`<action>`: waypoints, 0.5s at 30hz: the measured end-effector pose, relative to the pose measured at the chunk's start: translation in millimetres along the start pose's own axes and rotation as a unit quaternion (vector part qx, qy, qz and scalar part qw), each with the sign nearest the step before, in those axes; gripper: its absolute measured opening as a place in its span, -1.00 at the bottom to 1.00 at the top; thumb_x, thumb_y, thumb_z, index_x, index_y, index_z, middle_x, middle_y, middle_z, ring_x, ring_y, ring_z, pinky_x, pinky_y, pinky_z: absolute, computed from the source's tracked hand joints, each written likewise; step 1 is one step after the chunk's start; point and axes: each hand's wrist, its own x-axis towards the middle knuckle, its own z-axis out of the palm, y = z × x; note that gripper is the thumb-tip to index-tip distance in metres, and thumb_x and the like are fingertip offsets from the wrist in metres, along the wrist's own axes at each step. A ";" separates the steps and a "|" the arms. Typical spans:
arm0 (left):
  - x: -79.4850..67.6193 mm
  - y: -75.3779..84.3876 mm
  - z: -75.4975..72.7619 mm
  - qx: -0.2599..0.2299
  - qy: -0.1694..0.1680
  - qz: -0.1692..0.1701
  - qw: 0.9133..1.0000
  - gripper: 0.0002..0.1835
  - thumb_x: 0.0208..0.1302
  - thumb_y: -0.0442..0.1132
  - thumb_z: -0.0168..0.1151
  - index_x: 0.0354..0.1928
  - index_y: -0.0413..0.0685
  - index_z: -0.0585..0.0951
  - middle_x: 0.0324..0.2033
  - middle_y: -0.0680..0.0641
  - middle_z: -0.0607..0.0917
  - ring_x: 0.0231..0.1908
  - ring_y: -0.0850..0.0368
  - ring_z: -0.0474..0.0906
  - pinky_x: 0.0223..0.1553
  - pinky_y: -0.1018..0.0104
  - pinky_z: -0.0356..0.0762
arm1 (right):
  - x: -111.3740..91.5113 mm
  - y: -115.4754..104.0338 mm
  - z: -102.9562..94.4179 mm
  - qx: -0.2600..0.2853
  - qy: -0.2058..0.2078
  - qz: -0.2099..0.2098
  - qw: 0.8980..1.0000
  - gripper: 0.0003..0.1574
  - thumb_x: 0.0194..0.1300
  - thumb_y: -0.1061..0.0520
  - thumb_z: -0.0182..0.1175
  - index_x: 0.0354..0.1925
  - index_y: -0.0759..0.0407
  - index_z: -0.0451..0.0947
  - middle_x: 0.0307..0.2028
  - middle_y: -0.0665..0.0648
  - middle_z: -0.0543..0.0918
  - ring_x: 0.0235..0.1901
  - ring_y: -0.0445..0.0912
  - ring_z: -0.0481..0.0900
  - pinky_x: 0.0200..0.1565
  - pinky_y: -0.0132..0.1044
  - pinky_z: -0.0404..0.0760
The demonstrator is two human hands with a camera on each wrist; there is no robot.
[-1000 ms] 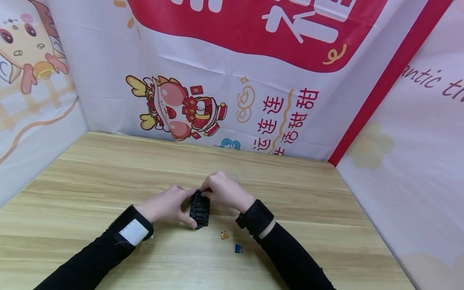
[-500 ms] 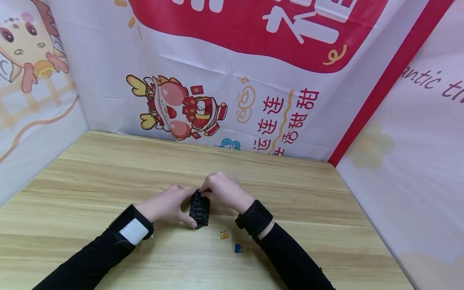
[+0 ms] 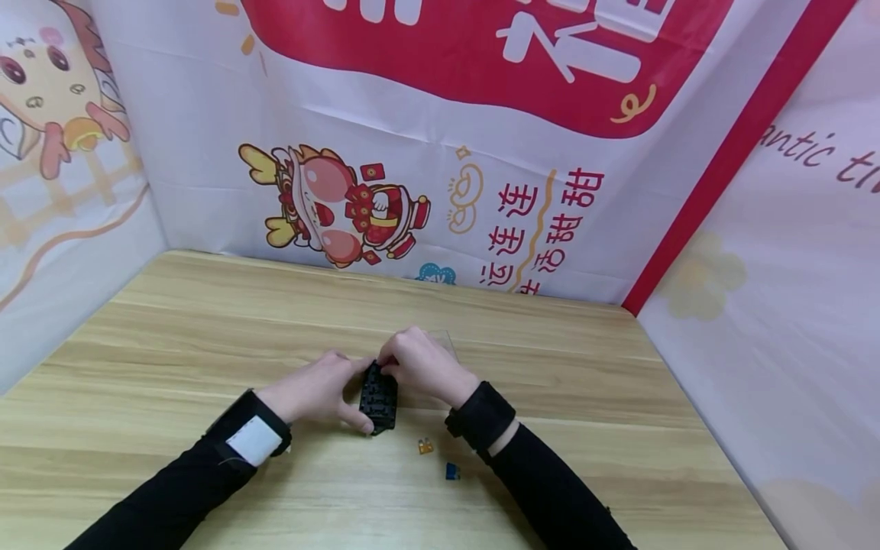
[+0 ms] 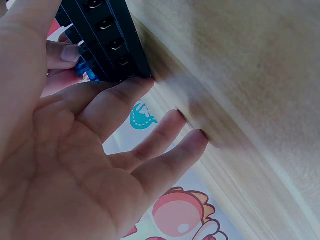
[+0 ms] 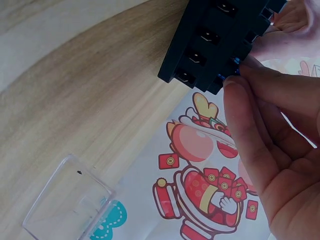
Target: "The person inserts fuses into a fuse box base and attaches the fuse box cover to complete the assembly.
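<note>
Black fuse block (image 3: 378, 401) sat on wooden tabletop (image 3: 206, 344), unmoved over last second; progress looked slight. Your left hand (image 3: 316, 389) held block between thumb and finger; your right hand (image 3: 428, 367) pinched blue fuse (image 4: 81, 69) at block's far end, screening it from head view, seating unclear. Clear cover (image 5: 65, 197) lay beyond block, rightward; orange fuse (image 3: 425, 445) and spare blue fuse (image 3: 452, 471), right of block, nearer you.

Downward head view, wrist closeups, perhaps sharing fuse (image 4: 81, 68)
</note>
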 end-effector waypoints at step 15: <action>2.6 0.3 1.7 0.000 -0.004 -0.006 1.000 0.13 -0.23 0.33 0.43 0.37 -0.15 0.31 0.13 -0.13 0.49 0.10 -0.02 0.33 0.10 0.10 0.31 | -1.0 5.6 2.4 0.004 0.016 -0.023 1.000 -0.89 0.19 0.25 0.29 -0.30 0.13 0.73 -0.37 -0.08 0.64 -0.33 -0.32 0.57 -0.28 -0.63 0.43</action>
